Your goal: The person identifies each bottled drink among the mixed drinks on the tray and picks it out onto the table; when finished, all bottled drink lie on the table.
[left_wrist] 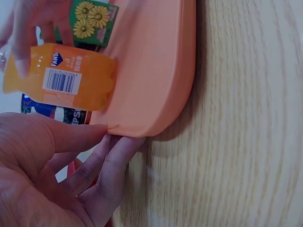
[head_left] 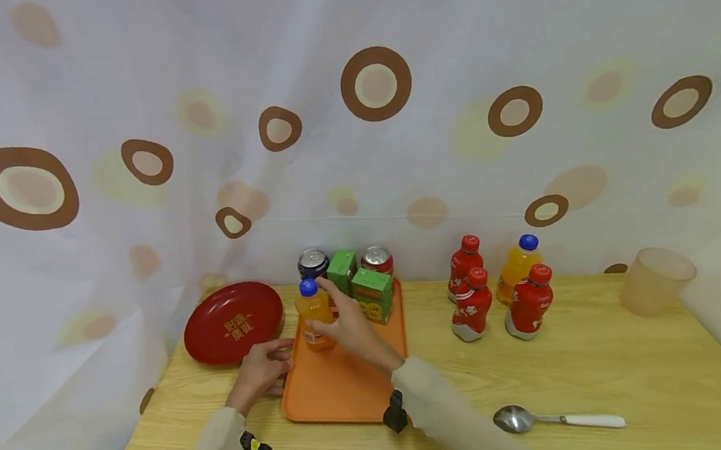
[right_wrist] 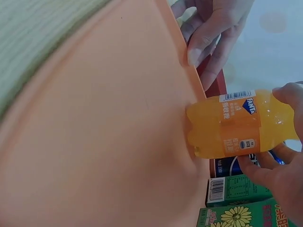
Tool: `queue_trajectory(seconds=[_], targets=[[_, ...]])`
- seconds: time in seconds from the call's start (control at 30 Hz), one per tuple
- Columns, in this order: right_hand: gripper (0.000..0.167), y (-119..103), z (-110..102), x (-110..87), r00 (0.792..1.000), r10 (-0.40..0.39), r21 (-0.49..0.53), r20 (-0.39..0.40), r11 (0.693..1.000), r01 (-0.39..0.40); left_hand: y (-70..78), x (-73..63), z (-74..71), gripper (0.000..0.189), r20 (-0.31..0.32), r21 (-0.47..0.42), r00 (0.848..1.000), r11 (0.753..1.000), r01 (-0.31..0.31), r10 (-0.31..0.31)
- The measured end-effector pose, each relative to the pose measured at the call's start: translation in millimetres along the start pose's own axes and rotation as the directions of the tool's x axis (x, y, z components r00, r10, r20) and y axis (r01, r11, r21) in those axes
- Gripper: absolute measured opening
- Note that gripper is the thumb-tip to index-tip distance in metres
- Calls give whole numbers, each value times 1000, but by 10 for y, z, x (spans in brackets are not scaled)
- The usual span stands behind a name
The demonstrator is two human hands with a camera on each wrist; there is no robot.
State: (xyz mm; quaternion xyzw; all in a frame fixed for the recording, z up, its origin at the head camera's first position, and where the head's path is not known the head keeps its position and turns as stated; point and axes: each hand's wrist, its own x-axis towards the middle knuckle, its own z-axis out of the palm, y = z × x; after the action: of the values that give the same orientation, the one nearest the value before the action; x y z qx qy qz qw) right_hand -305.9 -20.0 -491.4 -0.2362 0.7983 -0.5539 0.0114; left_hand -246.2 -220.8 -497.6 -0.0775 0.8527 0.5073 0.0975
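Observation:
My right hand (head_left: 357,332) holds an orange Fanta bottle (right_wrist: 236,125) with a blue cap, thumb and fingers around its upper part. The bottle is upright over the left side of an orange tray (head_left: 338,392); whether its base touches the tray is unclear. At the tray's left rim, my left hand (head_left: 260,371) pinches the edge, thumb on top and fingers underneath, as the left wrist view shows. Behind the bottle, two green drink cartons (head_left: 374,289), a dark blue Pepsi can (head_left: 313,261) and a red can (head_left: 377,258) stand toward the tray's far end.
Left of the tray, a red oval plate (head_left: 234,323) leans near the curtain. To the right stand three red bottles (head_left: 472,305) and another orange bottle (head_left: 519,265). Farther right is a translucent cup (head_left: 653,282). A spoon (head_left: 555,418) lies near the front edge.

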Motion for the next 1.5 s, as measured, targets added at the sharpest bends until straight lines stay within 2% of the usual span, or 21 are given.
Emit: queue_trajectory(seconds=[0.23,0.5,0.8,1.03,1.3,1.5], targets=[[79,-10,-46,-186,1000,-7,-15,-2,1000,7,-21,-19,35,46,2,2,1000,1000,5,-5],[81,-58,-143,-394,1000,3,-22,14,1000,-3,19,-21,27,45,-27,51,999,998,25,-23],[79,-117,-376,-630,995,-4,-16,99,1000,5,-13,-23,30,45,-30,11,999,1000,28,-27],[77,-170,-528,-823,990,-19,23,143,1000,16,-1,-26,10,45,-32,34,999,999,-15,16],[74,-284,-768,-990,966,13,30,256,999,-22,35,-13,5,46,-37,61,999,998,-22,25],[73,-297,-976,-1069,943,30,-23,332,999,-24,4,-19,11,46,-35,61,999,998,-1,3]])
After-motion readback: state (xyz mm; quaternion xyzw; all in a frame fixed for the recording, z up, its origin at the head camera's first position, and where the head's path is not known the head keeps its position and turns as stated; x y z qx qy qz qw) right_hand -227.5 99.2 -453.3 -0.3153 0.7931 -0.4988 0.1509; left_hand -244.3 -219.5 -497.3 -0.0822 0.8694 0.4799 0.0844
